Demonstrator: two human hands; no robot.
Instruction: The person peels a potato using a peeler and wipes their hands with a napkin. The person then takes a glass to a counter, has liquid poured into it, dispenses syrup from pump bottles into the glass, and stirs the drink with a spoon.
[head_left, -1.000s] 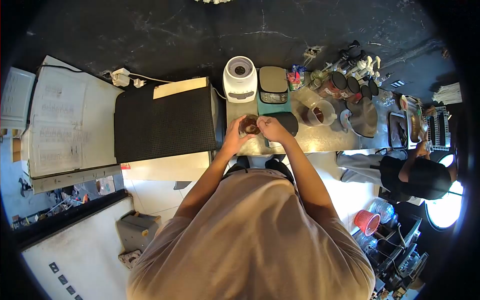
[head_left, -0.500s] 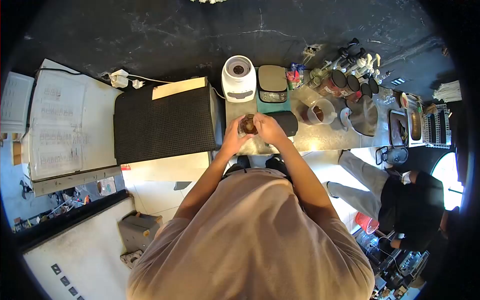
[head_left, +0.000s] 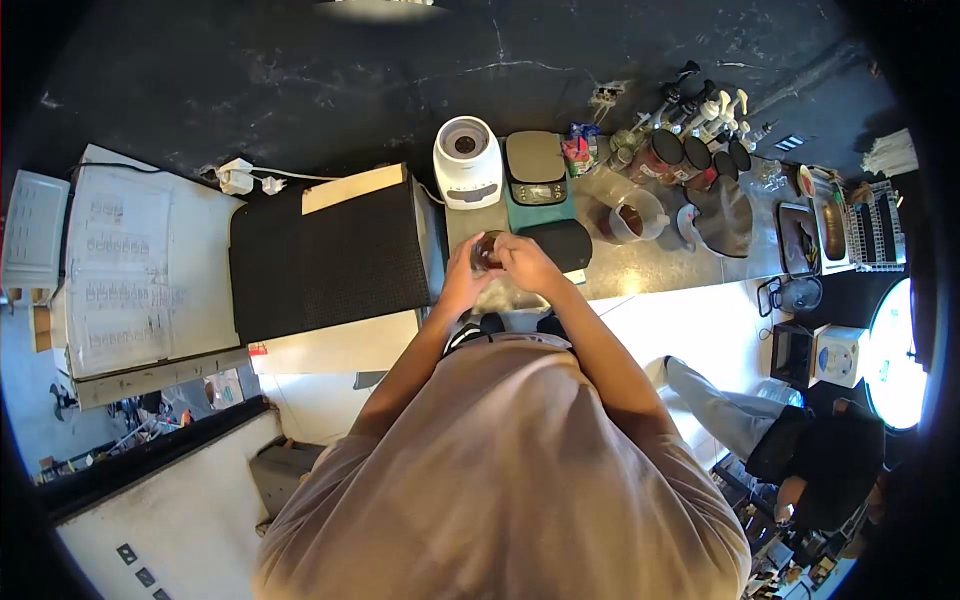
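A small round see-through container (head_left: 487,252) with dark brown contents is between my two hands, close to the counter's front edge. My left hand (head_left: 461,278) is wrapped round its left side. Over its right rim, my right hand (head_left: 530,265) has its fingers pinched together; whatever they grip is hidden. Just right of my hands lies a dark flat pad (head_left: 560,243). Beyond them stand a white appliance (head_left: 468,165) with a round opening on top and a digital kitchen scale (head_left: 537,163) on a teal base.
To the right is a clear jug (head_left: 640,217) with brown contents, near lidded jars (head_left: 662,153) and pump bottles (head_left: 708,115). A black textured mat (head_left: 325,265) tops the raised unit on the left. Behind me at right, a person (head_left: 825,460) in dark clothing stands.
My hands stay at the container, with the right fingers shifting slightly at its rim. The person at right has moved farther from the counter. The camera view has tilted a little.
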